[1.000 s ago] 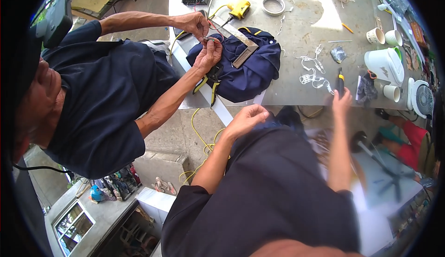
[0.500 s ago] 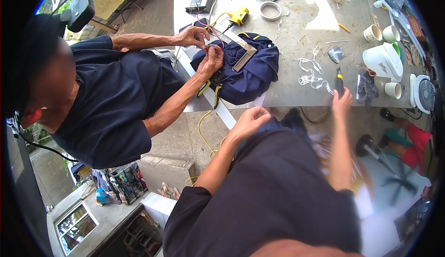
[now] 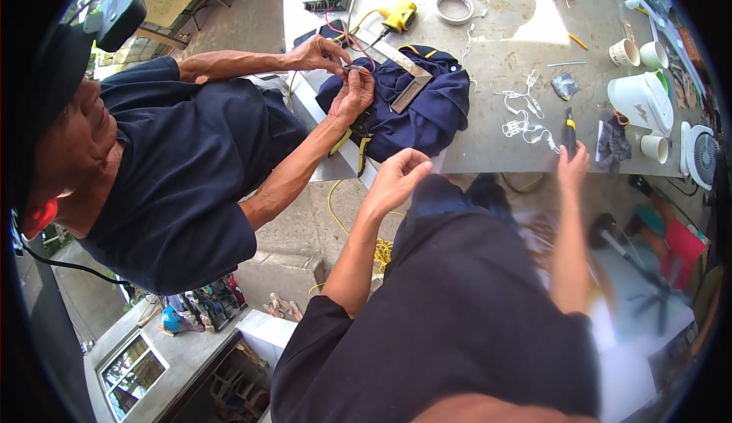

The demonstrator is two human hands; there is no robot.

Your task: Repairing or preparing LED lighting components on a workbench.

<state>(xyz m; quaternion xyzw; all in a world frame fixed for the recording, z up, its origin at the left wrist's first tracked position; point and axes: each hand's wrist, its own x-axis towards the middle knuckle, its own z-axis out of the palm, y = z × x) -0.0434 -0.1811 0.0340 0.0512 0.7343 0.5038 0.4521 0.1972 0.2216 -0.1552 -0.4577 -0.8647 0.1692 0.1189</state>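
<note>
Basically pinching a slim black-and-yellow tool (image 3: 569, 133) with bare right hand (image 3: 573, 165), right side of frame, and loosely curling bare left hand (image 3: 398, 181) mid-frame.

Tabletop (image 3: 483, 137) bare between cloth (image 3: 396, 126) and white wires (image 3: 518, 128); right of right hand (image 3: 573, 166), dark glove (image 3: 613, 149) obstructs.

R hand (image 3: 573, 164) grips blk/yel tool (image 3: 569, 132), tbl's (image 3: 488, 152) near R; L hand (image 3: 399, 179) loosely curled, nr edge. Co-worker's hands (image 3: 352, 100), to L, w/ red wire (image 3: 368, 53).

Left hand (image 3: 399, 179) now nearer blue cloth (image 3: 442, 110)
</note>
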